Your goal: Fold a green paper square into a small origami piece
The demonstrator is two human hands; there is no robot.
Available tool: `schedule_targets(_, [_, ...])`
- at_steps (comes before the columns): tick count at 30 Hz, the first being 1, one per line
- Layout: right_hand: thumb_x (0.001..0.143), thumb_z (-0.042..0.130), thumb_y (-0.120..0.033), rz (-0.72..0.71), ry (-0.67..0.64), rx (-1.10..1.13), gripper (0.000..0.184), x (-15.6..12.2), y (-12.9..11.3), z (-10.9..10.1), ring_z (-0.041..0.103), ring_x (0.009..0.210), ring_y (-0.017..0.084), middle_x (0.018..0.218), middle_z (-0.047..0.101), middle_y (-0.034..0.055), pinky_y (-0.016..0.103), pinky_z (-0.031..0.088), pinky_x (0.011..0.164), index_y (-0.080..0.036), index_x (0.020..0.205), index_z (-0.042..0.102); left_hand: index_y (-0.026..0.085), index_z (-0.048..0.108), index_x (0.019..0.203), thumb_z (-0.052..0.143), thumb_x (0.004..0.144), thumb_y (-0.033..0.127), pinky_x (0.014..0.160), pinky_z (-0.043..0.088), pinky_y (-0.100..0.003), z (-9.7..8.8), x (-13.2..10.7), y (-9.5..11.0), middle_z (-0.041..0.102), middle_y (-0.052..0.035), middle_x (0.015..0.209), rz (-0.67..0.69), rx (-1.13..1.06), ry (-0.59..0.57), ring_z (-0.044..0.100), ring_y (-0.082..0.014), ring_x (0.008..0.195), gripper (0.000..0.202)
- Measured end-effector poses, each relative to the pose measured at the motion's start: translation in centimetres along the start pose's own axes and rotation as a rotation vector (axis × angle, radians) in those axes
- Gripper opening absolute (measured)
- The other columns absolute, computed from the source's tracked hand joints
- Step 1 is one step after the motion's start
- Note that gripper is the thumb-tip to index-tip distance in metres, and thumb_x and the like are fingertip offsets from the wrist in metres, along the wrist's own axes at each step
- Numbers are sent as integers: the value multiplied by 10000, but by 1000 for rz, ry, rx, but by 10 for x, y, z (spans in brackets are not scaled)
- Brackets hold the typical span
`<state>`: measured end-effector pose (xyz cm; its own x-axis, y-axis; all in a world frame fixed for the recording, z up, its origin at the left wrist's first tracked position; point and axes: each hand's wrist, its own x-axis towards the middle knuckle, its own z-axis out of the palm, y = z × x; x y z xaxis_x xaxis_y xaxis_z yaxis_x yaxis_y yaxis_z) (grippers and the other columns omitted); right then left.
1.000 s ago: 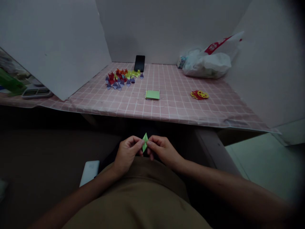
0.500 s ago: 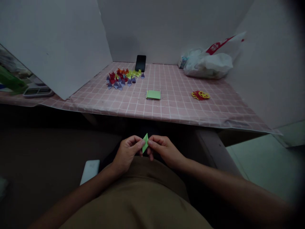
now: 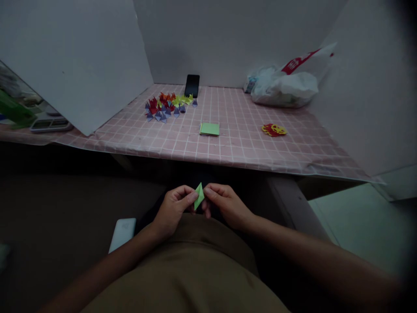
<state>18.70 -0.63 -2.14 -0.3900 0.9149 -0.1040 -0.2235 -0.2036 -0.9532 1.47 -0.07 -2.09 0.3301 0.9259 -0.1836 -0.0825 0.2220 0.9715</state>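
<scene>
A small folded piece of green paper (image 3: 199, 195), diamond-shaped, is pinched between both my hands in front of my lap, below the table's front edge. My left hand (image 3: 173, 209) grips its left side with thumb and fingertips. My right hand (image 3: 223, 205) grips its right side the same way. On the pink checked table (image 3: 234, 148) a stack of green paper squares (image 3: 210, 129) lies in the middle. Farther back left stands a cluster of several folded paper figures (image 3: 167, 106) in red, yellow and purple.
A black phone (image 3: 192, 85) leans at the back wall. White plastic bags (image 3: 284, 87) sit at the back right, red and yellow paper cutouts (image 3: 273, 129) lie to the right. White boards wall the table. A white device (image 3: 123, 233) lies beside my left forearm.
The green paper has tilted slightly in my fingers and my right thumb has shifted on it. Both hands stay in the same place.
</scene>
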Motion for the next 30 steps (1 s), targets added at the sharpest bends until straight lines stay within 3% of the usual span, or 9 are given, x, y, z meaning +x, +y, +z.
schedule_targets(5, [860, 643, -415, 7, -22, 19, 298, 1, 1, -1, 581, 485, 88, 637, 638, -2, 212, 464, 494, -139, 750, 626, 151, 612, 702, 662, 809, 338, 559, 417, -219, 0, 0, 1, 595, 5, 637, -16, -55, -36, 497, -99, 573, 221])
schedule_targets(11, [855, 634, -418, 0, 8, -93, 301, -1, -4, 1, 567, 478, 84, 630, 624, -7, 211, 445, 485, -147, 724, 617, 157, 615, 679, 647, 803, 346, 562, 398, -232, 1, -2, 7, 581, 11, 615, 9, 68, -5, 492, -107, 562, 228])
schedule_targets(21, [878, 564, -341, -59, 176, -416, 278, -5, -5, 8, 496, 456, 85, 554, 539, -28, 210, 369, 447, -169, 661, 567, 152, 638, 745, 655, 803, 382, 557, 384, -218, 4, -3, 7, 568, 28, 611, -26, 95, 1, 491, -97, 561, 238])
schedule_targets(30, [848, 619, -435, -27, 52, -169, 296, 0, -7, 1, 547, 503, 93, 656, 601, -14, 228, 433, 502, -160, 743, 590, 155, 604, 713, 680, 768, 378, 542, 365, -226, 2, -3, 6, 562, 30, 595, -68, 133, -44, 471, -93, 523, 242])
